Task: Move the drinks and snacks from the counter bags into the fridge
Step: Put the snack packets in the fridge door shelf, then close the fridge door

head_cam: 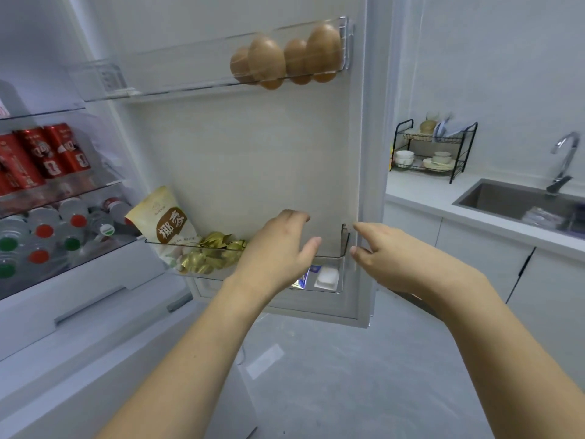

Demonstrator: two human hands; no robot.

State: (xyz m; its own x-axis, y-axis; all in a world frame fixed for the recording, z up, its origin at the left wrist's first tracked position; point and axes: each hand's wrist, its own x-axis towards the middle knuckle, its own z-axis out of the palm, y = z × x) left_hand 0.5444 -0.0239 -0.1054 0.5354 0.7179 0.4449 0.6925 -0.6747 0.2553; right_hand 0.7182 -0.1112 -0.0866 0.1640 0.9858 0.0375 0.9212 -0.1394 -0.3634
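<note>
Both hands are hanging open and empty before the lower door bin (329,258). The snack pouch (167,223) is leaning at nine o'clock from the left hand (278,248), its long axis tilted upright; the right hand (389,251) is hovering farther off, by the door's edge.

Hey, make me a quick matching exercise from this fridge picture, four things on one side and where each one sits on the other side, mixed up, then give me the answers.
Things:
1. brown eggs
2. red drink cans
3. cream snack pouch with brown label
4. clear bottles with red and green caps

Places:
A. lower clear door bin, beside gold-wrapped sweets
B. inner shelf below the cans
C. top clear door bin
D. upper inner shelf at the left

Pairs: 1-C, 2-D, 3-A, 4-B
</note>
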